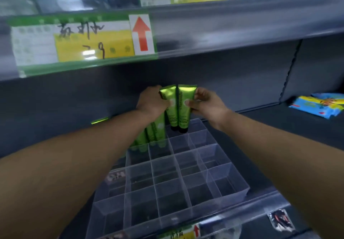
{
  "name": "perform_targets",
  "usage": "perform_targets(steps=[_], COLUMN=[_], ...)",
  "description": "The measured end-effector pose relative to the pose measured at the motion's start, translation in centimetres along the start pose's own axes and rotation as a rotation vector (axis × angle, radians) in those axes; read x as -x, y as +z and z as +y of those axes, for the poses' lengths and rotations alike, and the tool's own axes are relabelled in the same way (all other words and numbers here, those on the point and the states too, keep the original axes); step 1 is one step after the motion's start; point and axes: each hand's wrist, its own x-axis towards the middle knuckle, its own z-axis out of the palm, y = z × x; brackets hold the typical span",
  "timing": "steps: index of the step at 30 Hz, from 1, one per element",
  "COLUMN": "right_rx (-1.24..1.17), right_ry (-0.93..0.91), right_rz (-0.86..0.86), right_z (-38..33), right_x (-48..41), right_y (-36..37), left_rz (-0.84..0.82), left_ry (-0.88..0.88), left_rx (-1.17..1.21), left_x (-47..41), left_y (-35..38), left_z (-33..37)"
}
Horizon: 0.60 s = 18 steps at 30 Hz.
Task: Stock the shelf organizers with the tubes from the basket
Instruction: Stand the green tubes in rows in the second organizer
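Note:
Both arms reach into a dark shelf over a clear plastic shelf organizer [229, 181] divided into many square cells. My left hand [151, 101] grips a green tube [170, 108] near its crimped top. My right hand [202, 102] pinches a second green tube [185, 112] beside it. Both tubes stand cap-down over the organizer's back row. Several more green tubes [154, 134] stand in back-left cells, partly hidden by my left forearm. The basket is out of view.
The shelf above [223, 30] hangs low and carries a green and yellow price label [83, 39] with a red arrow. Blue wipe packets [318, 106] lie on the shelf at the right. A clear front rail [242, 218] edges the shelf.

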Motion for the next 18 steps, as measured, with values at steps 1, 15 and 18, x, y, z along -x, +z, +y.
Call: perform_targets(steps=[1, 15, 18], right_rx=[-0.004, 0.033, 0.046], right_ry=[0.004, -0.003, -0.002], right_rz=[-0.003, 0.005, -0.011], right_z=[0.2, 2.4, 2.7], right_x=[-0.1, -1.5, -1.3], right_y=[0.0, 0.6, 0.6], left_rz=[-0.002, -0.103, -0.129], left_ry=[0.005, 0.087, 0.086], left_rx=[-0.015, -0.113, -0.121], left_x=[-0.1, -1.6, -1.9], left_y=[0.0, 0.9, 0.8], left_z=[0.0, -0.2, -0.3])
